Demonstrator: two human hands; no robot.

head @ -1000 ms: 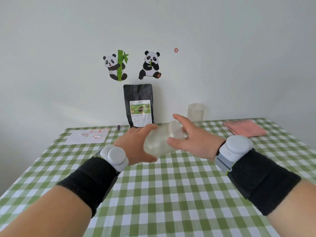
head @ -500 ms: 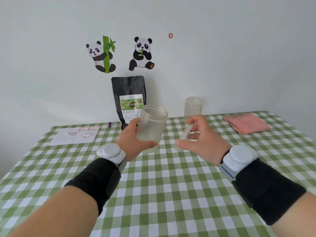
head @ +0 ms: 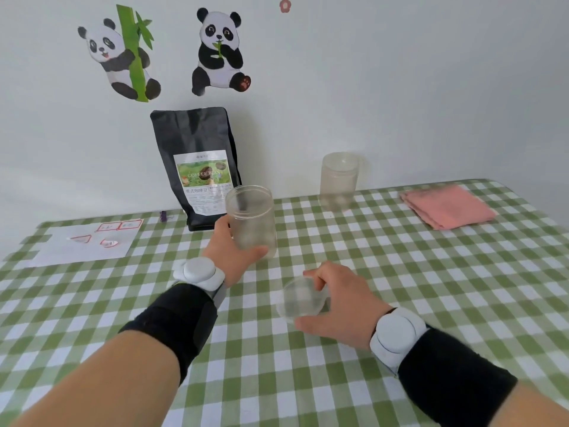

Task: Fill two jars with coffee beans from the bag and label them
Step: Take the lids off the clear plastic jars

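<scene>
Two clear jars appear above the frame's centre. The open jar [head: 251, 220] is upright just above centre, lidless and with nothing visible inside. The left hand [head: 229, 254] grips its lower part, thumb across the near side and fingers wrapped behind. Whether its base rests on the table [head: 385, 288] cannot be told. The second jar [head: 338, 180] stands alone at upper right of centre, near the table's far edge, and appears capped.

The right hand [head: 341, 303], right of and below centre, holds the lid [head: 300, 300], a clear disc. Its curled fingers pinch the upper rim and its thumb sits under the lower rim. The lid is low over the table, tilted toward the camera and well apart from the open jar.

The bag [head: 200, 167], black with a printed front panel, stands upright against the wall just behind and left of the open jar. The label sheet [head: 83, 245], white with red-edged labels, lies flat at mid left. A small purple object [head: 163, 216] lies between sheet and bag. A folded pink cloth [head: 446, 206] lies at mid right. Two panda stickers [head: 218, 53] occupy the wall at upper left. Each forearm carries a black wrap and a white wrist unit [head: 198, 272].
</scene>
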